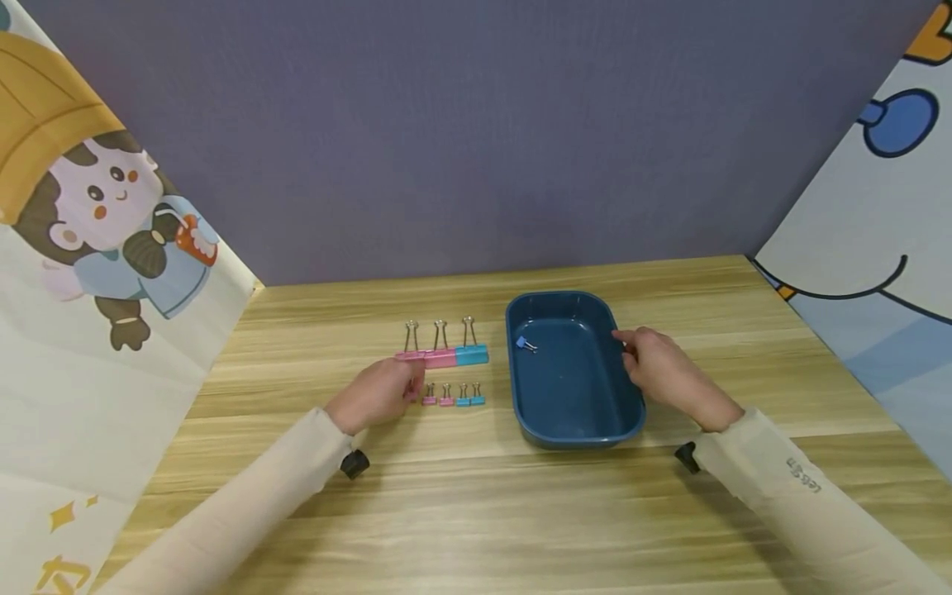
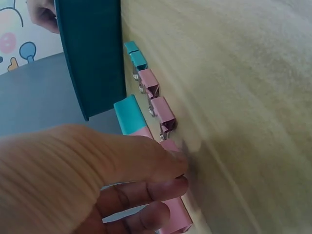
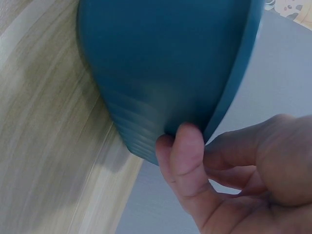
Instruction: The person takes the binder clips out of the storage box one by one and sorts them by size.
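Observation:
My left hand (image 1: 383,392) is at the left end of a row of small binder clips (image 1: 446,402), pink then teal. In the left wrist view, its thumb and fingertips come together at a small pink binder clip (image 2: 169,145), mostly hidden by the thumb. Behind this row stand larger binder clips, pink (image 1: 440,358) and teal (image 1: 472,355), their wire handles pointing away. My right hand (image 1: 665,372) pinches the right rim of a dark blue plastic bin (image 1: 524,413), fingers against its outer wall. Inside the bin, near its left wall, lies a small blue binder clip (image 1: 525,343).
Everything stands on a wood-grain table (image 1: 461,512). A grey-purple panel (image 1: 476,140) rises along the back edge. Cartoon-printed sheets flank the table on the left (image 1: 59,355) and right (image 1: 840,240).

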`<state>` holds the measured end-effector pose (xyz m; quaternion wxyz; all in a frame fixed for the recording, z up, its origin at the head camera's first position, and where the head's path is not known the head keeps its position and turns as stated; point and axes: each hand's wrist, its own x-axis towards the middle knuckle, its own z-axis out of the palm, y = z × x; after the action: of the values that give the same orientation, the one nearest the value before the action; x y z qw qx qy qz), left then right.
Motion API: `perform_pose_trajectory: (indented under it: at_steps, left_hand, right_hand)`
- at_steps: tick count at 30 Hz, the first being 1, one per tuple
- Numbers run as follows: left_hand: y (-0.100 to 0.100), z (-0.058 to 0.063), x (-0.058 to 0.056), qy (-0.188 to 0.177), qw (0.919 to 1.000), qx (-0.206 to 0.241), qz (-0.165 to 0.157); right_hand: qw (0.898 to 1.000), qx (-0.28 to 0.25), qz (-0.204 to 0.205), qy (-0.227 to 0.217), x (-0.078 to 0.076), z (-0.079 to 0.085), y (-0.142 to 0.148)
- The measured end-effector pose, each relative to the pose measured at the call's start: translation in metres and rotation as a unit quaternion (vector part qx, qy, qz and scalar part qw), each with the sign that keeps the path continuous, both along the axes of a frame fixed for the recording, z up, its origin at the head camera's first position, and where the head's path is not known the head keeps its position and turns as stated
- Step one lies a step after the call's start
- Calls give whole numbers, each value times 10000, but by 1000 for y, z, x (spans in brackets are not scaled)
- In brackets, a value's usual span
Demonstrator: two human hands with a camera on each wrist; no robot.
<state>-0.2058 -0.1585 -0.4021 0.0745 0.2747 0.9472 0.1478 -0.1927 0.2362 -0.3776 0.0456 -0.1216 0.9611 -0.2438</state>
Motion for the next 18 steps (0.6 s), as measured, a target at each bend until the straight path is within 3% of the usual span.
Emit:
perform_pose_trajectory:
  at_steps: [4, 11, 18]
  left_hand:
    - [1, -4, 1, -137, 9999, -8, 86]
    - [2, -7, 0, -24, 9999, -114, 18]
    - [3, 2, 3, 76, 9998, -193, 5]
  right_hand:
    - [10000, -23, -24, -50, 0, 0, 0]
    - [10000, -29, -6, -16, 1, 0, 0]
    - [10000, -6, 21, -6, 1, -1, 1]
